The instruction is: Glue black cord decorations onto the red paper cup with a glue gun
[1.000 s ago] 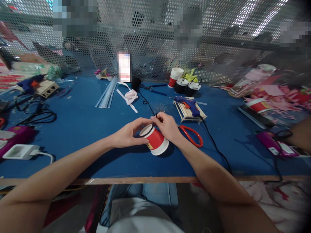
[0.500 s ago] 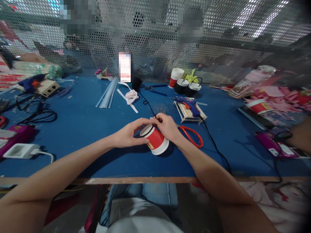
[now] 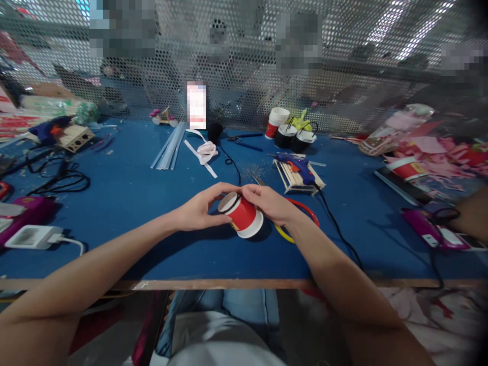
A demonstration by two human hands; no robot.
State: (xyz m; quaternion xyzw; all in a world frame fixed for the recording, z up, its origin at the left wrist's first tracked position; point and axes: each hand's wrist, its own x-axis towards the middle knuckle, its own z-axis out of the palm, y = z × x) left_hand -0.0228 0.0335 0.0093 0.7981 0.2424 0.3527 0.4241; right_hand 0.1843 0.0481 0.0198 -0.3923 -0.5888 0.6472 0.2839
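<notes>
A red paper cup [image 3: 242, 215] with a white rim lies tilted, mouth toward me, just above the blue table [image 3: 125, 213]. My left hand [image 3: 200, 208] grips its base end from the left, fingers curled round it. My right hand [image 3: 271, 202] closes on the cup from the right, fingertips at a black cord [image 3: 233, 169] that runs from the cup's base back toward a black spool [image 3: 214, 130]. Red-handled scissors [image 3: 305, 209] lie under my right wrist, beside a yellow loop [image 3: 282, 233].
A blue glue gun [image 3: 297, 165] rests on a stick rack behind my right hand, its cable trailing to the table's edge. Cups [image 3: 292, 132], clear glue sticks [image 3: 168, 145], white ribbon [image 3: 206, 150], a power strip [image 3: 28, 237], cables and pink scraps [image 3: 438, 147] surround. A mesh wall stands behind.
My right hand has dropped from the cup's top to its right side, flattening over it. The cup has turned slightly, and the yellow loop now shows beside the scissors.
</notes>
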